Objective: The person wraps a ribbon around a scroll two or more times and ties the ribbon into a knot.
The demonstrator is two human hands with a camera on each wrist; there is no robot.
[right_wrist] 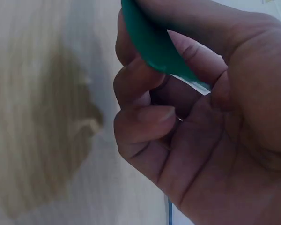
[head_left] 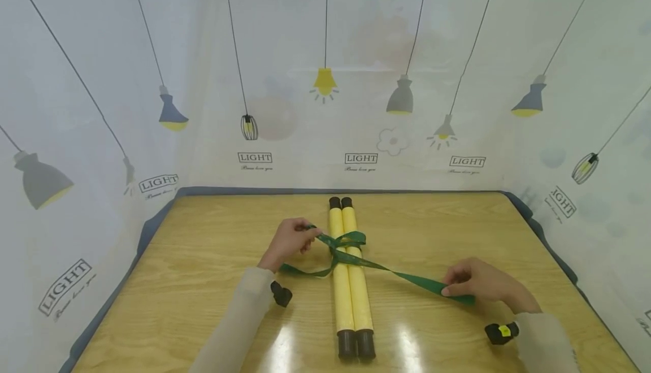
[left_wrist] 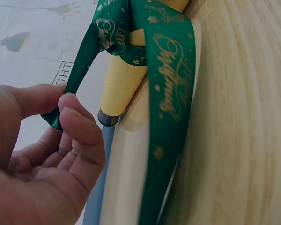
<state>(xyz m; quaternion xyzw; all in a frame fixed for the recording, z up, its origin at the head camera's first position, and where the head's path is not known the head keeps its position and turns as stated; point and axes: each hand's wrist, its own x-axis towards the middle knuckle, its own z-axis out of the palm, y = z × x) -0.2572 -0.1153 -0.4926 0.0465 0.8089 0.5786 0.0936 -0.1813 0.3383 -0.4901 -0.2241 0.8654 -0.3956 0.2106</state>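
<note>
Two yellow tubes (head_left: pixel 343 294) with dark end caps lie side by side on the table, pointing away from me. A green ribbon (head_left: pixel 356 259) with gold lettering is looped round their middle, with a bow loop standing to the right of the crossing. My left hand (head_left: pixel 293 242) pinches a ribbon part between thumb and forefinger, just left of the tubes. Off to the right, my right hand (head_left: pixel 480 280) pinches the long ribbon tail (right_wrist: pixel 150 42), stretched out from the crossing. Another tail (left_wrist: pixel 168 93) hangs free, reaching left over the wood below my left hand.
The wooden table (head_left: pixel 213 220) ends at a blue-edged border at the back and sides. Behind it stands a white sheet (head_left: pixel 285 152) printed with hanging lamps. Black wrist cameras sit by the left sleeve (head_left: pixel 239 316) and the right sleeve (head_left: pixel 546 339).
</note>
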